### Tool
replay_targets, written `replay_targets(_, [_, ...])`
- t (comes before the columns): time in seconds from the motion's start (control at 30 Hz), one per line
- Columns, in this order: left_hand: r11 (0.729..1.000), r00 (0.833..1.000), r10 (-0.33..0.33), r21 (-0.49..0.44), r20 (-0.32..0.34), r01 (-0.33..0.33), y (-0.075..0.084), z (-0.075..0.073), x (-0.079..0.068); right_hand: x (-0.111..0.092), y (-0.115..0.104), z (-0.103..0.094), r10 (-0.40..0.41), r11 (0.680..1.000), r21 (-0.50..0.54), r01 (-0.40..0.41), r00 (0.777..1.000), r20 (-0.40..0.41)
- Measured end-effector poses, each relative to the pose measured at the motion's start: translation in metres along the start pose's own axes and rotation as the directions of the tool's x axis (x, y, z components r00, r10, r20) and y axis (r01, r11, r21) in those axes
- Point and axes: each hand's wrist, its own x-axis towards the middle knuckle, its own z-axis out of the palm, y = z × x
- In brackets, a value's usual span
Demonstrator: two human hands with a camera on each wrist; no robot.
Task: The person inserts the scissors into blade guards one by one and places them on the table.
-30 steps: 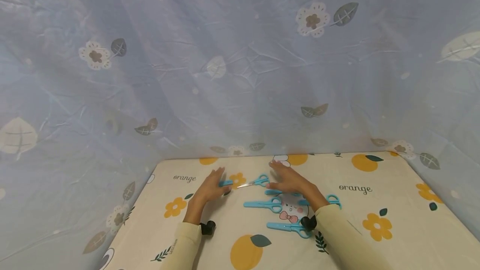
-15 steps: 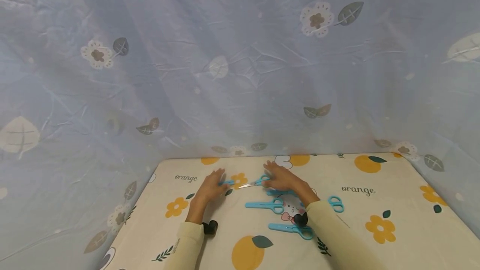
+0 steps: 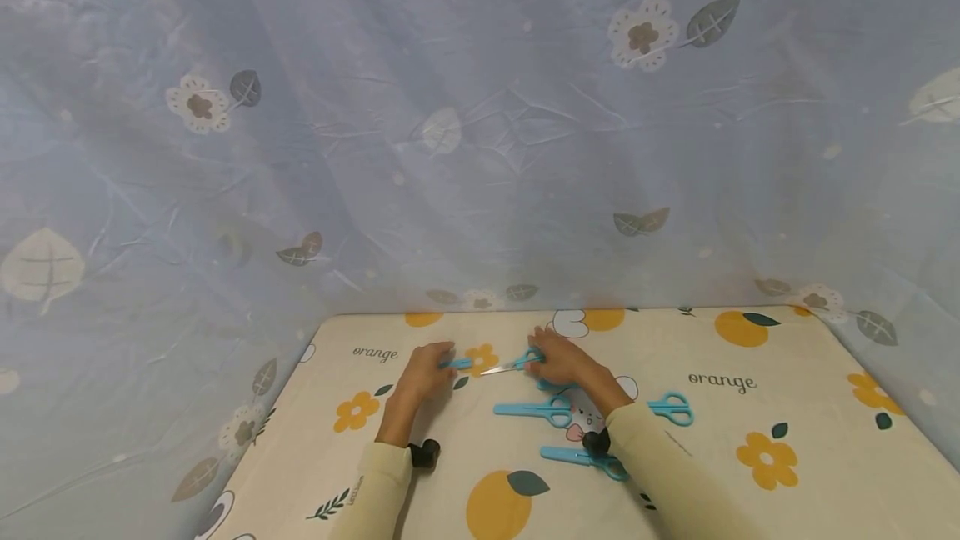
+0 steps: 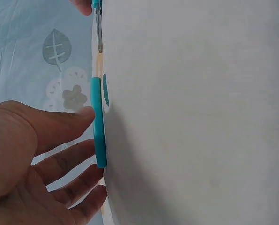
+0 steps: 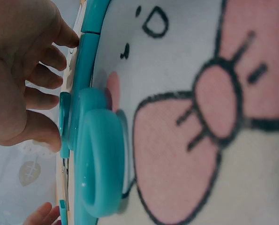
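Observation:
My left hand point(image 3: 427, 369) pinches a blue scissors cover point(image 3: 460, 363) on the patterned cloth; in the left wrist view the cover point(image 4: 98, 126) lies between thumb and fingers. To its right, a pair of scissors point(image 3: 501, 369) lies with its bare metal blades pointing left toward the cover. My right hand point(image 3: 558, 358) grips those scissors by their blue handles, thumb on the near side, as the right wrist view shows at the handle point(image 5: 64, 117). A small gap separates blade tip and cover. The right hand partly hides the handles.
Covered blue scissors point(image 3: 531, 410) lie nearer me, with another covered pair point(image 3: 577, 457) below them. Further scissors point(image 3: 671, 408) stick out right of my right sleeve point(image 3: 667, 457). One more pair point(image 3: 553, 386) is partly hidden under the right hand. A curtain point(image 3: 480, 148) rises behind.
My left fingers have closed in on the cover. The right hand has come down and slightly left onto the scissors' handles and now grips them. The scissors themselves have hardly moved.

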Motion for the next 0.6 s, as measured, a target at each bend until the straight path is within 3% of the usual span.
replay_targets(0.33, [0.999, 1.000, 0.018, -0.028, -0.019, -0.018, -0.0024, 0.0014, -0.0005, 0.0007, -0.0017, 0.0040, 0.040, 0.999, -0.025, -0.040, 0.999, -0.005])
replay_targets(0.6, [0.998, 0.999, 0.027, -0.058, -0.047, -0.029, -0.0032, 0.0024, -0.0031, 0.0012, -0.0046, 0.0019, 0.052, 0.997, 0.067, -0.045, 0.993, -0.104])
